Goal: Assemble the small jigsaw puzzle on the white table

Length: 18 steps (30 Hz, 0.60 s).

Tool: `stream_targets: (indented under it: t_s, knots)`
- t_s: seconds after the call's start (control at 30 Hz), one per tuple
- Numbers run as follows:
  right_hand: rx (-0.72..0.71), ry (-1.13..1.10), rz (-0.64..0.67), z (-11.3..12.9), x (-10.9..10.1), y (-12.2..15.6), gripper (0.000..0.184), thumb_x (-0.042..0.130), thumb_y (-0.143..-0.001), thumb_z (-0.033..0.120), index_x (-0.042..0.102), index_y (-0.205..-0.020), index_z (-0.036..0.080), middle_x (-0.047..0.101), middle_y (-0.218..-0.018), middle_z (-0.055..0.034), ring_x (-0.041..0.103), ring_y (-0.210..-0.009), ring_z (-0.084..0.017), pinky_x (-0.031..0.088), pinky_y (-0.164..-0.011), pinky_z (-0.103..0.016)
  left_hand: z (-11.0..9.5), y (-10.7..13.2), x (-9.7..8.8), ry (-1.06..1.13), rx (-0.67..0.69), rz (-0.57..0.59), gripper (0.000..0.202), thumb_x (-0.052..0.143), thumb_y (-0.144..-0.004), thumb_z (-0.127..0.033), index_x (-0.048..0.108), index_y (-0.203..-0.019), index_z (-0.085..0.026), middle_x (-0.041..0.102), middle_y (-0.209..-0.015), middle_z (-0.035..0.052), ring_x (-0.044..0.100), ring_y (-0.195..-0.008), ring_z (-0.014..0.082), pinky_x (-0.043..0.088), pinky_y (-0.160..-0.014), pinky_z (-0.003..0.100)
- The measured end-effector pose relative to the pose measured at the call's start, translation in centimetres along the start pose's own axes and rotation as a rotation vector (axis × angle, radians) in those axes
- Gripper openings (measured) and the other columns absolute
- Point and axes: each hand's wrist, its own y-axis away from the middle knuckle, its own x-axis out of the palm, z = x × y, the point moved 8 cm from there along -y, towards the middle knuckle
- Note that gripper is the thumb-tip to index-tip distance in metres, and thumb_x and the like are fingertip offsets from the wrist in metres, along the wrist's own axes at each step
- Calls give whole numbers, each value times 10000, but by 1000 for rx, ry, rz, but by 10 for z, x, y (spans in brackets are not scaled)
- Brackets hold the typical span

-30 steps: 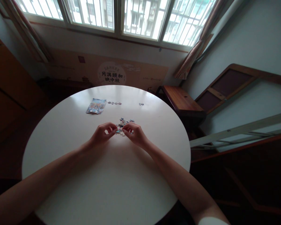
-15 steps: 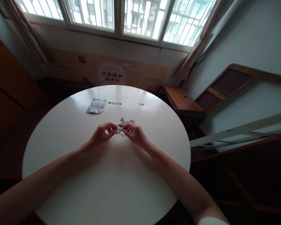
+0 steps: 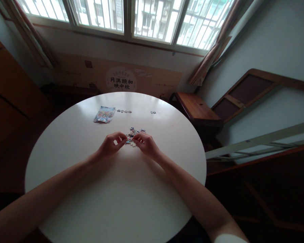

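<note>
A small heap of jigsaw pieces (image 3: 134,131), mixed dark, pale and coloured, lies near the middle of the round white table (image 3: 111,189). My left hand (image 3: 113,143) is at the heap's left side, thumb and forefinger pinched on a jigsaw piece that is mostly hidden. From the other side my right hand (image 3: 145,143) pinches at the heap too, its fingertips close to those of the left. The piece between its fingers is tiny and hard to see. Both hands stay low over the table.
A colourful picture packet (image 3: 104,114) lies further back at left. Beside it stretches a short row of jigsaw pieces (image 3: 124,111), and a small joined group (image 3: 153,112) sits to the right. A wooden stool (image 3: 197,106) stands beyond the table's right edge.
Hardly anything differs. Both hands hold nearly the same pinched pose over the heap, with only a slight shift at the fingertips.
</note>
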Motion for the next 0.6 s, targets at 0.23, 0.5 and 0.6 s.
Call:
stream_targets:
  t_s: [0.23, 0.5, 0.6]
  knots:
    - [-6, 5, -15, -1, 0, 1, 46, 603, -827, 179, 648, -826, 169, 639, -758, -16, 559, -649, -105, 454, -637, -225, -2, -1, 0, 4, 13, 5, 150, 576, -811, -287, 644, -801, -154, 662, -705, 23, 594, -582, 104, 425, -441, 151]
    - [-19, -5, -23, 2, -2, 1, 39, 605, -825, 180, 644, -822, 171, 633, -751, -12, 554, -638, -104, 455, -635, -226, -1, -1, 0, 14, 4, 8, 158, 583, -818, -299, 642, -810, -152, 661, -714, 23, 594, -582, 100, 416, -433, 143]
    - [-12, -4, -20, 1, -1, 1, 40, 606, -826, 185, 644, -824, 174, 636, -755, -13, 554, -637, -104, 457, -635, -227, -1, 0, 0, 32, 7, 6, 162, 583, -822, -306, 637, -809, -154, 654, -706, 18, 596, -569, 98, 425, -435, 145]
